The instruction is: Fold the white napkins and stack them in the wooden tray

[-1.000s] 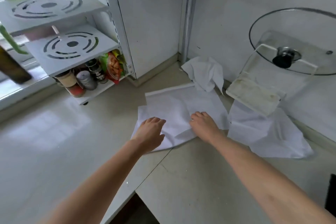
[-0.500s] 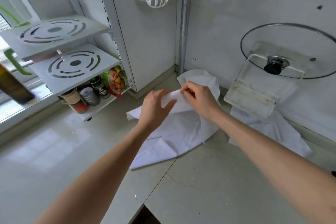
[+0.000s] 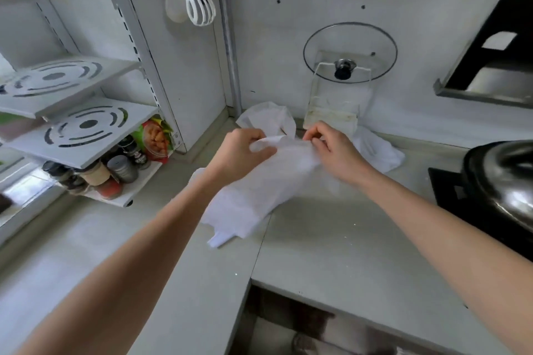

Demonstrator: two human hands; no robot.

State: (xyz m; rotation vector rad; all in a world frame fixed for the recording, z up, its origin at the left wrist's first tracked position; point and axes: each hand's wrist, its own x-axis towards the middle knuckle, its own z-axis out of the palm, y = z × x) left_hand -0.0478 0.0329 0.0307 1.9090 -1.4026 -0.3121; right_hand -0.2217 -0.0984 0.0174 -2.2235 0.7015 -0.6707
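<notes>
Napkin (image 3: 259, 190) now lifted off tabletop (image 3: 331, 253), was lying flat second ago. Lower part drags on surface below hands. Left hand (image 3: 240, 153) and right hand (image 3: 331, 150) each pinch top edge, pulling it taut. Guess: lining up first fold. Two more napkins (image 3: 268, 118) crumpled just beyond hands. Wooden tray not visible.

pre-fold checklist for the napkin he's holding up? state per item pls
1. Left hand pinches the napkin edge: ok.
2. Right hand pinches the same edge: ok.
3. Napkin spread flat for a fold: not ok, it hangs bunched with its lower end on the counter.
4. Corners matched: cannot tell, blurred.
5. Wooden tray in reach: cannot tell, none in view.
6. Other napkins folded: not ok, they lie crumpled by the wall.
</notes>
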